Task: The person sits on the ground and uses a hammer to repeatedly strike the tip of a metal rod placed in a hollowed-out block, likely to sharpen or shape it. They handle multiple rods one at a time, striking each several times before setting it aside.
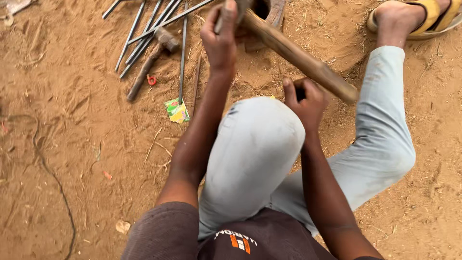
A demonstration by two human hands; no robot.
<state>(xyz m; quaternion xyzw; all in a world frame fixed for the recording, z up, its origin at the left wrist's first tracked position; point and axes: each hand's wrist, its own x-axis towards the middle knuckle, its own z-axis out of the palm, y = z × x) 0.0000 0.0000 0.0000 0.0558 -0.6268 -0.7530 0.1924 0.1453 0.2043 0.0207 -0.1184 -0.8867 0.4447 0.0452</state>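
I sit on sandy ground with my knee in grey trousers [255, 154] raised between my arms. My left hand [220, 41] is closed around a thin metal tool [230, 12] held upright near the top edge; its lower end is hidden. My right hand [305, 101] is curled around a thick wooden handle [298, 58] that slants from the top centre down to the right. The handle's head lies out of view by a dark hollow in the ground [262, 7]. My foot in a yellow sandal [418, 19] rests at the top right.
Several long metal rods [144, 33] lie fanned out at the upper left. A hammer with a wooden shaft [149, 62], a small red ring [151, 79] and a green and yellow wrapper [177, 110] lie beside them. A thin cord [50, 171] snakes across the sand at left.
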